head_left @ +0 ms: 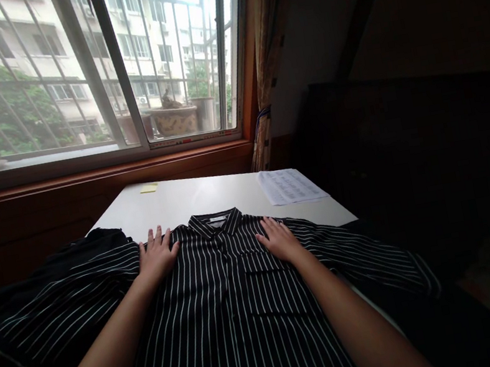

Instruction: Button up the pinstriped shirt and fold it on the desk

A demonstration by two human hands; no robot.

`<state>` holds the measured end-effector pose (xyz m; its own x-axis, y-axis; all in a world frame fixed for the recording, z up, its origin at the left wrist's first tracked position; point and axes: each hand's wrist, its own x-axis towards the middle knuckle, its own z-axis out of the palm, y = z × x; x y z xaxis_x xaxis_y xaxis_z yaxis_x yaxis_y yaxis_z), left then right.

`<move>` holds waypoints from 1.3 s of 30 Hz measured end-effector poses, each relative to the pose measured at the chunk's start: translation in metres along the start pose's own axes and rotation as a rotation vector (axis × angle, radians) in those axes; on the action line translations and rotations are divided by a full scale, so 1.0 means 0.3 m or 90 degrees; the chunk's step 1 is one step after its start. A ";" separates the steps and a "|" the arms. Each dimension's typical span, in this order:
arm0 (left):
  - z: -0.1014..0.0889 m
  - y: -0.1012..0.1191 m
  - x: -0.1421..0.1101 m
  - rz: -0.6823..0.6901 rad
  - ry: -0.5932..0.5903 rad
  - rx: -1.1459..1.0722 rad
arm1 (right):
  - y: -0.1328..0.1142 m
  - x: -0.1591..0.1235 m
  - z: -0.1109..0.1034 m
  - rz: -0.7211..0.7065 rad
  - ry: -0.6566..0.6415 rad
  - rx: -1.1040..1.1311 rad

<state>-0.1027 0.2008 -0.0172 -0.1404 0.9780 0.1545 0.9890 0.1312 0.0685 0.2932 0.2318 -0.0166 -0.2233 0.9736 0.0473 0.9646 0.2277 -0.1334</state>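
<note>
A black shirt with white stripes (216,315) lies spread front side up, its collar toward the window and its sleeves out to both sides. My left hand (157,254) rests flat on the shirt's left shoulder area in view, fingers spread. On the opposite shoulder, above the chest pocket, my right hand (279,239) lies flat with its fingers stretched out. Neither hand grips the cloth. Both sleeves hang past the table's sides. The shirt's lower end runs out of view at the bottom.
Under the shirt is a white table (209,193). A yellow sticky note (148,188) and printed sheets (293,185) lie at its far side. Dark cloth (98,240) is heaped at the left. Beyond stand a barred window (121,72) and a tied curtain (263,85).
</note>
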 end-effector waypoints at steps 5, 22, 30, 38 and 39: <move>-0.044 0.034 -0.049 0.033 0.049 -0.004 | -0.003 -0.014 -0.009 0.011 0.012 0.004; 0.018 0.212 0.068 0.170 -0.030 -0.052 | -0.262 0.125 0.000 -0.100 0.058 0.054; 0.000 0.143 0.067 0.136 -0.067 -0.045 | -0.153 0.101 0.004 -0.066 0.034 0.038; 0.012 0.137 0.075 0.126 -0.051 -0.056 | 0.037 0.033 -0.043 0.007 0.017 -0.003; 0.009 0.139 0.076 0.127 -0.044 -0.060 | 0.036 0.026 -0.054 0.008 0.021 -0.006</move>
<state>-0.0645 0.2290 -0.0134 0.0637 0.9923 0.1061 0.9877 -0.0778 0.1353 0.3043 0.2416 -0.0017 -0.2061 0.9754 0.0779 0.9688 0.2146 -0.1243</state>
